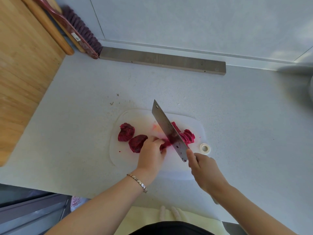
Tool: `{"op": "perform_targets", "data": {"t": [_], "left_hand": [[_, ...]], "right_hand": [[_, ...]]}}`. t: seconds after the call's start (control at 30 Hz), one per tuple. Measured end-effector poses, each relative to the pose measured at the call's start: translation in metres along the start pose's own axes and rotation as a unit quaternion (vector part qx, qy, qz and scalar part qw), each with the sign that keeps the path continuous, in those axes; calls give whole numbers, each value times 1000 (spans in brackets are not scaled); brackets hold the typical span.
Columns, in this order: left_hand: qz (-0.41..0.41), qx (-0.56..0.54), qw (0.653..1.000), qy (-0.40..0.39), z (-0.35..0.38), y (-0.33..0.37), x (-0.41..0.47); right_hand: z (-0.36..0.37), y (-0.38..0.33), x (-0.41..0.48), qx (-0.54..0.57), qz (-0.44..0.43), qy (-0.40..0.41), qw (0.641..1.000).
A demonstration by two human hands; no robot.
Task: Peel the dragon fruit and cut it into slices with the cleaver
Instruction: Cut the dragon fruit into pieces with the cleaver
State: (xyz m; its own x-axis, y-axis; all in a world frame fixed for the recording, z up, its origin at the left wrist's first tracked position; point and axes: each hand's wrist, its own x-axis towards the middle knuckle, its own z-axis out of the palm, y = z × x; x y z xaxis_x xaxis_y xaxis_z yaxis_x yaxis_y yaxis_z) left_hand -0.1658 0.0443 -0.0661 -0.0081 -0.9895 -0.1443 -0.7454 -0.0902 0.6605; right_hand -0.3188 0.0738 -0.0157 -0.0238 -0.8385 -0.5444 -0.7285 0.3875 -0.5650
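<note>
On the white cutting board [135, 116] near the tabletop's [84, 116] front edge, two peeled dragon fruit chunks [136, 143] sit at the board's left, ready for cutting. The left hand [150, 156], its grip curled on the piece being cut [165, 144], steadies it against the cleaver [169, 131]. Finished slices [187, 137], deep magenta and seed-flecked, fan out to the right. The right hand's [205, 170] grip wraps the cleaver's handle.
</note>
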Motion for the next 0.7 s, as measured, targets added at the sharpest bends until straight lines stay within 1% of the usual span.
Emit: {"op": "perform_targets", "data": {"t": [0.17, 0.3, 0.5, 0.7], "left_hand": [[1, -11, 1000, -5, 0, -1, -1], [-1, -11, 1000, -2, 0, -1, -1], [-1, -7, 1000, -1, 1, -2, 0], [0, -6, 1000, 0, 2, -1, 1]], "right_hand": [[11, 0, 10, -22, 3, -3, 1000], [14, -1, 15, -2, 2, 2, 1000], [0, -2, 2, 31, -1, 8, 999], [-2, -1, -2, 16, -8, 0, 1000]]}}
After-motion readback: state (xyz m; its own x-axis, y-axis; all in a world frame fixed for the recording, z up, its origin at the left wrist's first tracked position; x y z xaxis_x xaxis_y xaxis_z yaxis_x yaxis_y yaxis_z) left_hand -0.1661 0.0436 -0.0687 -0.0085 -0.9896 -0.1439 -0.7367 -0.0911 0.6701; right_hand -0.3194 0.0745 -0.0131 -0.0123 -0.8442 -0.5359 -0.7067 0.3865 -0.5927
